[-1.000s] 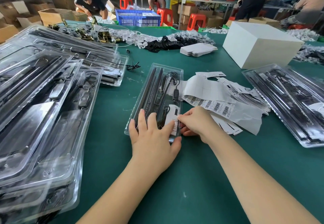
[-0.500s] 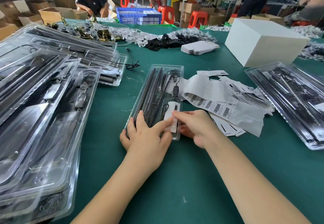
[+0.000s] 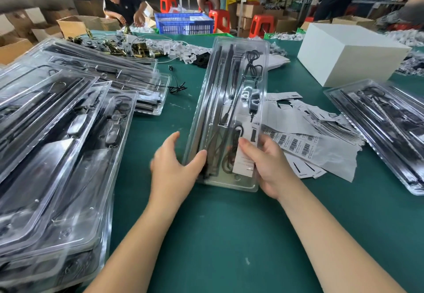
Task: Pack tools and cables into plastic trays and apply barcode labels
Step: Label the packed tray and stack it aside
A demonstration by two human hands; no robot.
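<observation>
Tray [image 3: 231, 100] tilted, apparently lifted, gripped between left hand [image 3: 174, 168] and right hand [image 3: 270, 166].

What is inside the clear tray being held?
The tray holds long black rods, a coiled black cable and a white label. The left hand and right hand cover its lower corners.

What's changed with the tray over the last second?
The clear tray has been lifted off the green table and tilted up. A second ago it lay flat while both hands pressed the white label onto it. Now the left hand grips its left edge and the right hand grips the right edge at the label. The tray stacks and barcode sheets stayed put.
</observation>
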